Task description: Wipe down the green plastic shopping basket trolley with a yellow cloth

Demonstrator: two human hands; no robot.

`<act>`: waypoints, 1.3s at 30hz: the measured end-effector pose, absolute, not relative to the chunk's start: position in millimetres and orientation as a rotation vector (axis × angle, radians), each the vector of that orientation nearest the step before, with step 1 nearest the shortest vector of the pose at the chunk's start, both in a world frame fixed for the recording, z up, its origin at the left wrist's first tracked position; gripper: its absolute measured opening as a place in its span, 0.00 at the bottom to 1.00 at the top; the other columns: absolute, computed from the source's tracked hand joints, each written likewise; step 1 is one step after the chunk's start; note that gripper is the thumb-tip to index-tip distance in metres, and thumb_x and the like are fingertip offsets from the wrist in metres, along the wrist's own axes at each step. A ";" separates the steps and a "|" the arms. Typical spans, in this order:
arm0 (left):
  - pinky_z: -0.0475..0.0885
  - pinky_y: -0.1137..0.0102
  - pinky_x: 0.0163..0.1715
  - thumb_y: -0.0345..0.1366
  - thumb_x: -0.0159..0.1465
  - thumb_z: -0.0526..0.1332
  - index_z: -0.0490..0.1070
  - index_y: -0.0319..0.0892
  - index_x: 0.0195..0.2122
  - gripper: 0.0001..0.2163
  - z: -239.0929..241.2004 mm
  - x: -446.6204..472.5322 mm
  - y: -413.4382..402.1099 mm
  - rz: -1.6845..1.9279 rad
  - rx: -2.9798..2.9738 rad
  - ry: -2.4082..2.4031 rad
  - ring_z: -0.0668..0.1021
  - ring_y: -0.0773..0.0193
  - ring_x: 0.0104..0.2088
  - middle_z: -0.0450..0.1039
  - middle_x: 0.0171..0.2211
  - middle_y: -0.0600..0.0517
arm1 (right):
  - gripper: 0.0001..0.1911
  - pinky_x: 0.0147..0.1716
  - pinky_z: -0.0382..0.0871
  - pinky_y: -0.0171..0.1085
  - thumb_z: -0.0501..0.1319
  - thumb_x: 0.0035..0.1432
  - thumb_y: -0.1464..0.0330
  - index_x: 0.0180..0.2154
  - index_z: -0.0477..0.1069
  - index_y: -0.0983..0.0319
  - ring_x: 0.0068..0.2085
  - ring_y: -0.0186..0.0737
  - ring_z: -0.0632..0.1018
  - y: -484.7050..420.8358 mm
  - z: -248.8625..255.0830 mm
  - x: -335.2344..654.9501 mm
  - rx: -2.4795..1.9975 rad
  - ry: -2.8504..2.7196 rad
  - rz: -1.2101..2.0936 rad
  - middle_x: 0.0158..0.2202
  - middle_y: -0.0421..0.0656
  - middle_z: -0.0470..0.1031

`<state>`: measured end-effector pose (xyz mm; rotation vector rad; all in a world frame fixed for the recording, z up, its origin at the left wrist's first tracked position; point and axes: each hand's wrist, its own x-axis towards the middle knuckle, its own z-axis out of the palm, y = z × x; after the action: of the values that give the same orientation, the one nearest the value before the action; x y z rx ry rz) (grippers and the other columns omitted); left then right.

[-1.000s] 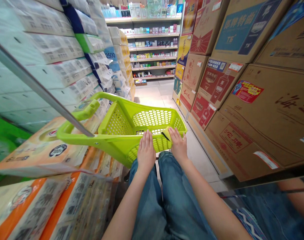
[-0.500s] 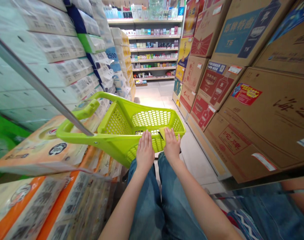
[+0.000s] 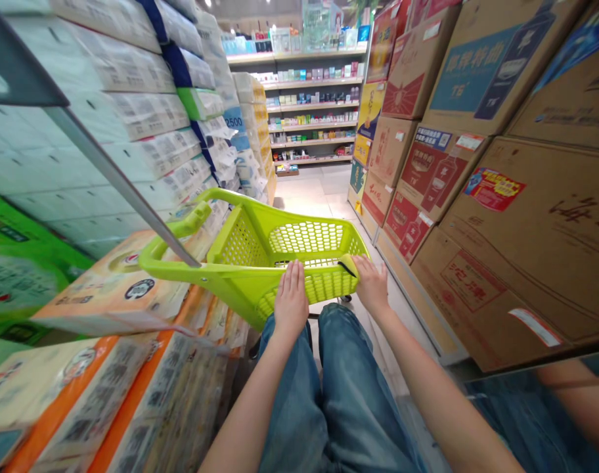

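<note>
The green cart (image 3: 240,282) stands before the person's knees, between stacked paper packs (image 3: 139,289) and cartons (image 3: 521,230). The right hand (image 3: 372,282) pinches a yellow pad (image 3: 349,265) against the basket's near rim, toward its right end; its palm side and part of the pad are hidden. The left hand (image 3: 291,301) lies flat on the same rim, fingers straight and together, thumb obscured. The dark handle (image 3: 26,75) is cut off. Counted: one cart, one pad, two hands, six shelf boards (image 3: 299,57).
</note>
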<state>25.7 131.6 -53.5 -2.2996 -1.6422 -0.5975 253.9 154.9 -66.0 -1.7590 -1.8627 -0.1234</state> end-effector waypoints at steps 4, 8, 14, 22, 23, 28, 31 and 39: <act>0.53 0.57 0.69 0.25 0.62 0.51 0.43 0.33 0.71 0.35 -54.5 27.3 132.0 -0.658 -2.295 -1.642 0.51 0.54 0.72 0.50 0.71 0.42 | 0.37 0.67 0.39 0.62 0.51 0.50 0.83 0.61 0.65 0.58 0.65 0.47 0.67 156.5 -81.8 303.1 -1.853 -1.773 -0.117 0.60 0.47 0.73; 0.54 0.55 0.69 0.29 0.66 0.51 0.42 0.34 0.72 0.33 -55.3 29.7 132.4 -0.724 -2.283 -1.675 0.50 0.53 0.72 0.50 0.71 0.40 | 0.36 0.66 0.47 0.60 0.51 0.48 0.83 0.58 0.69 0.59 0.60 0.48 0.72 155.4 -92.8 321.4 -1.895 -1.770 -0.076 0.54 0.48 0.77; 0.53 0.54 0.69 0.29 0.66 0.52 0.44 0.35 0.71 0.32 -55.7 28.9 134.3 -0.763 -2.296 -1.678 0.50 0.53 0.72 0.50 0.71 0.40 | 0.45 0.53 0.70 0.45 0.52 0.48 0.84 0.68 0.54 0.62 0.60 0.52 0.72 162.0 -87.5 309.2 -1.847 -1.843 -0.174 0.67 0.53 0.63; 0.55 0.52 0.68 0.31 0.67 0.53 0.44 0.34 0.71 0.32 -58.1 28.3 137.2 -0.797 -2.299 -1.654 0.52 0.50 0.72 0.52 0.70 0.38 | 0.42 0.64 0.56 0.57 0.51 0.45 0.87 0.61 0.66 0.56 0.71 0.49 0.56 183.2 -78.0 314.8 -1.613 -2.096 -0.130 0.68 0.44 0.62; 0.55 0.52 0.68 0.32 0.67 0.54 0.45 0.34 0.71 0.32 -58.7 28.4 137.3 -0.818 -2.295 -1.653 0.52 0.49 0.72 0.52 0.70 0.38 | 0.41 0.64 0.55 0.58 0.50 0.44 0.87 0.59 0.67 0.56 0.71 0.49 0.56 183.2 -76.3 316.7 -1.591 -2.114 -0.098 0.66 0.43 0.65; 0.55 0.51 0.68 0.37 0.70 0.53 0.50 0.35 0.69 0.28 -60.9 28.1 135.9 -0.961 -2.265 -1.646 0.54 0.49 0.71 0.57 0.68 0.37 | 0.35 0.64 0.56 0.54 0.50 0.46 0.86 0.54 0.71 0.59 0.66 0.48 0.65 165.6 -71.7 310.8 -1.560 -2.066 -0.013 0.57 0.45 0.75; 0.56 0.50 0.67 0.39 0.71 0.53 0.52 0.37 0.68 0.27 -63.1 24.2 134.3 -1.040 -2.246 -1.643 0.54 0.50 0.71 0.59 0.67 0.37 | 0.31 0.62 0.58 0.51 0.51 0.48 0.84 0.52 0.72 0.61 0.63 0.49 0.68 141.2 -74.7 295.7 -1.575 -1.974 -0.033 0.55 0.47 0.76; 0.52 0.48 0.68 0.47 0.71 0.53 0.53 0.38 0.67 0.28 -66.3 7.8 135.1 -1.198 -2.242 -1.654 0.50 0.50 0.72 0.54 0.69 0.37 | 0.31 0.66 0.49 0.53 0.53 0.49 0.82 0.56 0.69 0.62 0.62 0.49 0.68 66.7 -76.3 248.8 -1.581 -1.875 -0.008 0.54 0.48 0.75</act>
<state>7.8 135.1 -66.3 -2.2416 -1.6537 -1.1980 248.8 66.7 -76.3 -1.5813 -1.8750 -0.0079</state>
